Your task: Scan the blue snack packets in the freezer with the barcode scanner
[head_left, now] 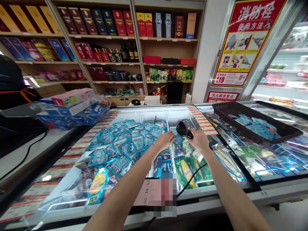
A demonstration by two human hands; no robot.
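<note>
My right hand (199, 140) is closed around the handle of a black barcode scanner (182, 129). The scanner's head points left and down, and its black cable (192, 176) runs down over the glass. Close to it, my left hand (165, 140) has its fingers curled in a pinch at the edge of a small blue packet (178, 141), right below the scanner head. Many similar blue packets (130, 138) lie spread in a heap on the glass freezer top, left of my hands. The fingertips of my left hand are partly hidden.
A dark tray (262, 136) with more blue packets stands at the right. Plastic-wrapped boxes (72, 106) are stacked at the left. A phone (154, 192) with a timer lies near the front edge. Shelves (106, 37) of boxes and bottles line the back wall.
</note>
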